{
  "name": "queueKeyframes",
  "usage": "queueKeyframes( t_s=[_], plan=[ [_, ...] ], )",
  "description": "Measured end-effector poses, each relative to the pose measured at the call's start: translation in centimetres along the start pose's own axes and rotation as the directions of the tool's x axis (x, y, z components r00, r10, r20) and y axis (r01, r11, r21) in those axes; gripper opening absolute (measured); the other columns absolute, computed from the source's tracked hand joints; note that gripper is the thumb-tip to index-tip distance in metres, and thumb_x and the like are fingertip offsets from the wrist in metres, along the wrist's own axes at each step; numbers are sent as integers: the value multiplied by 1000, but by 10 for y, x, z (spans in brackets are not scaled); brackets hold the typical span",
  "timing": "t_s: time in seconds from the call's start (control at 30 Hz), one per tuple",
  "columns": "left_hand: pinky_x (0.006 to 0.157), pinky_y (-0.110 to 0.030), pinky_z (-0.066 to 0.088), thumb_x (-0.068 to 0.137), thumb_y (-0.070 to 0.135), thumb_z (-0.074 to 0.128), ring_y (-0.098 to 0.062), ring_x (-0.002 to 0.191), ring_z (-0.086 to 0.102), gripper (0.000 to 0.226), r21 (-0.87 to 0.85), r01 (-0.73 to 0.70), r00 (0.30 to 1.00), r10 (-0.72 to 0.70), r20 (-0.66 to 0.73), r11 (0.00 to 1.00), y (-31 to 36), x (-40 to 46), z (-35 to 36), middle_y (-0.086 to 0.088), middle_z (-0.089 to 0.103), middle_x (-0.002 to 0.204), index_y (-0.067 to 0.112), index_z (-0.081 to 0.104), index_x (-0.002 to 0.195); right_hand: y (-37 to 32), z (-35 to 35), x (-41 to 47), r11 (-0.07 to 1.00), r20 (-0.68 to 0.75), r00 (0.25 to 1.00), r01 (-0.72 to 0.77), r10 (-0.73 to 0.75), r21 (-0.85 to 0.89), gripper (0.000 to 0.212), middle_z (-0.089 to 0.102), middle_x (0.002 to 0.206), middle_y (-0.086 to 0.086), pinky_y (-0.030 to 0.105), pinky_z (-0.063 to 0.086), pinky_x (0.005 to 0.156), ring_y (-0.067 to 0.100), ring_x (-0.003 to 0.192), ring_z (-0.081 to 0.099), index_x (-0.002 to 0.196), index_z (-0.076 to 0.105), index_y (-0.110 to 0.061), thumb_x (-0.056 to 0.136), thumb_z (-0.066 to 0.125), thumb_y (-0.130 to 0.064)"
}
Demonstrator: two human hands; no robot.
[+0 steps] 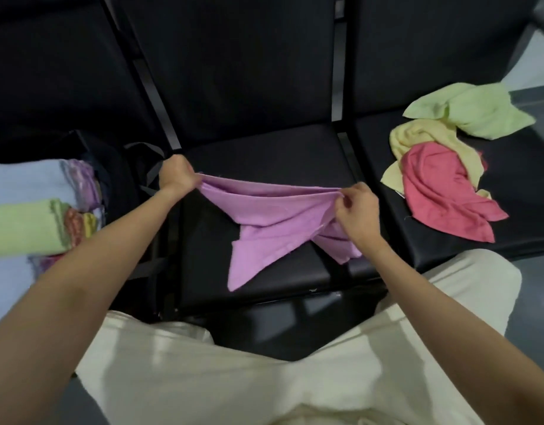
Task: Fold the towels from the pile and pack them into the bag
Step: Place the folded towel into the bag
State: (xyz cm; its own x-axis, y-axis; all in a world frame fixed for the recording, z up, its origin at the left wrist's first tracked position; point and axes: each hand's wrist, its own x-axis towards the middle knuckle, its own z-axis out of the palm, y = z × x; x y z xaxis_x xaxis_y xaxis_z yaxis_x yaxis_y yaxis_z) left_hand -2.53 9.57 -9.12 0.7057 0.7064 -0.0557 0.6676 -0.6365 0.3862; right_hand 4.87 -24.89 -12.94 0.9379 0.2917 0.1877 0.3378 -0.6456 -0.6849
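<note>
Purple towel point(273, 222) hangs stretched above the middle black seat point(264, 154), its taut top edge running left to right between the left hand point(176, 174) and right hand point(355, 207), both pinching corners, loose cloth drooping toward the person

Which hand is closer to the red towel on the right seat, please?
The right hand: it pinches the purple towel just left of the red towel. The left hand grips the purple towel's far end, beside the bag.

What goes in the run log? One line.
step: spreading purple towel | left hand: grips edge | right hand: pinches edge | pile: three towels
</note>
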Motion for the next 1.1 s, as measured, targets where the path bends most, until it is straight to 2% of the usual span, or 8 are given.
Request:
queueKeyframes(
  t_s=[0.1, 0.23, 0.4, 0.6, 0.7, 0.87, 1.0, 1.1],
  plan=[
    [68, -33, 47, 77, 6, 67, -29, 84, 62, 11, -64, 23, 996, -28, -85, 998, -9, -12, -30, -11, 61, 79, 8, 60, 69, -23, -17, 12, 995, -62, 993, 96, -97, -19, 25, 56, 95, 9, 20, 39, 70, 11, 74, 50, 105, 69, 1, 86, 52, -2],
    [69, -30, 52, 78, 10, 69, -21, 80, 64, 4, -367, 109, 966, -185, -178, 924, -8, -15, -70, -7, 66, 85, 10, 67, 81, -57, -37, 32, 983, -214, 960, 182, -181, -15, 26, 57, 98, 9, 26, 42, 67, 21, 79, 57, 105, 68, -3, 87, 50, -2],
    [50, -21, 51, 82, -2, 60, -17, 61, 63, 19, -734, 74, 947, -278, -160, 675, 11, -22, -124, -11, 65, 81, 15, 62, 71, -88, -56, 49, 973, -399, 908, 193, -127, 129, 22, 58, 102, 5, 26, 41, 67, 15, 83, 56, 103, 62, -8, 87, 47, -2],
    [54, -18, 46, 83, -6, 56, -10, 56, 52, 16, -927, -27, 956, -260, -133, 374, 34, -54, -173, -5, 56, 67, 7, 63, 77, -106, -63, 51, 935, -482, 876, 173, -3, 310, 24, 58, 109, 8, 12, 35, 76, 11, 92, 54, 110, 59, -6, 90, 45, -3],
    [64, -20, 52, 82, -8, 57, -11, 63, 57, 17, -892, -50, 978, -161, -135, 449, 35, -68, -192, -7, 60, 74, 7, 67, 83, -110, -70, 53, 942, -501, 865, 152, 18, 298, 23, 57, 110, 12, 8, 30, 74, 16, 92, 55, 105, 64, -4, 90, 46, -2],
    [68, -23, 54, 84, -1, 63, -13, 74, 63, 12, -754, -105, 974, -88, -211, 648, 32, -80, -213, -5, 65, 82, 10, 68, 87, -113, -80, 56, 947, -528, 849, 181, -15, 265, 20, 56, 108, 11, 9, 30, 70, 6, 85, 48, 98, 64, -5, 87, 47, 0],
    [54, -20, 52, 81, -1, 64, -14, 65, 62, 13, -596, -99, 961, -80, -266, 797, 34, -63, -202, -6, 64, 72, 11, 68, 77, -113, -75, 67, 941, -478, 878, 182, -26, 284, 20, 58, 106, 9, 11, 33, 72, 9, 85, 53, 97, 66, -7, 88, 49, -1],
    [51, -25, 57, 84, -3, 61, -18, 59, 65, 9, -539, -32, 980, -80, -184, 842, 33, -41, -193, -13, 66, 71, 3, 68, 81, -113, -76, 85, 950, -386, 922, 158, -44, 269, 22, 60, 106, 10, 13, 35, 76, 12, 89, 55, 101, 68, -4, 89, 50, 0]
  ],
)
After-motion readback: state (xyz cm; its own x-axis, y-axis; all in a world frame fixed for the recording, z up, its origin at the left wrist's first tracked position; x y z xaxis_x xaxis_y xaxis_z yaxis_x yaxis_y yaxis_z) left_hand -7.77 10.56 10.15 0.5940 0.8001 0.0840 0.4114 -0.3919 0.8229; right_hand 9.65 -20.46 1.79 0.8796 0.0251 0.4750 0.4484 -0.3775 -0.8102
